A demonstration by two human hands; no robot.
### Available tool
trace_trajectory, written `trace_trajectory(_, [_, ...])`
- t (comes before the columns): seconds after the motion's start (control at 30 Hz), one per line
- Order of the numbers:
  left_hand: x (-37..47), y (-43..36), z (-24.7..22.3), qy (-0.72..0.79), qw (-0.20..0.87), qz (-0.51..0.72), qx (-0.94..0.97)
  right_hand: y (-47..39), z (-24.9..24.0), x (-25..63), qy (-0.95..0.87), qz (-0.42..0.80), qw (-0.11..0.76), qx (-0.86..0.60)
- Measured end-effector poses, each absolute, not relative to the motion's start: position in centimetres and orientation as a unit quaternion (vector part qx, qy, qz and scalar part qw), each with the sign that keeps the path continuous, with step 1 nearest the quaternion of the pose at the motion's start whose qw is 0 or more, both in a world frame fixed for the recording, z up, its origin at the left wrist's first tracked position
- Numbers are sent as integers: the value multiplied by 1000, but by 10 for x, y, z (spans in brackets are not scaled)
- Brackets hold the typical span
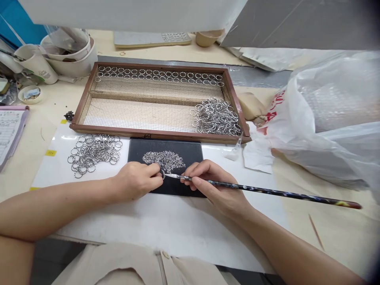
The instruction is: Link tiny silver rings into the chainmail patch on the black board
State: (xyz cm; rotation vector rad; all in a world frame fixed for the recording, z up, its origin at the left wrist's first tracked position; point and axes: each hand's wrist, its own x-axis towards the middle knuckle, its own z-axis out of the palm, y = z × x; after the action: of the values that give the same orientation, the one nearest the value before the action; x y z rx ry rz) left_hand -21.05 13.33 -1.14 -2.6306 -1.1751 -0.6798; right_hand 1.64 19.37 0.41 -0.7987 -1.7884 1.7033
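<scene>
My left hand (137, 180) pinches a small metal ring (162, 173) above the black mat (138, 146). In my right hand (218, 184) is a long, thin brush (276, 193) with a dark patterned handle. Its pale tip touches or nearly touches the ring. Just behind my fingers, a heap of tiny glittering stones (166, 159) lies on the mat. Left of the mat sits a loose pile of silver rings (95, 152) on white paper.
A wood-framed mesh tray (160, 134) stands behind the mat, with rows of rings (160, 74) along its back and a ring heap (216, 116) at its right. White plastic bags (323, 130) crowd the right. Tubs (69, 59) and a notepad (12, 134) occupy the left; a thin stick (316, 232) lies front right.
</scene>
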Motion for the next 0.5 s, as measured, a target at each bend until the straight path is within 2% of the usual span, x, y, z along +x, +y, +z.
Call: trace_trajectory(0.5, [-210, 132, -11, -392, 82, -233, -886, 191, 4, 17, -660, 636, 280, -285])
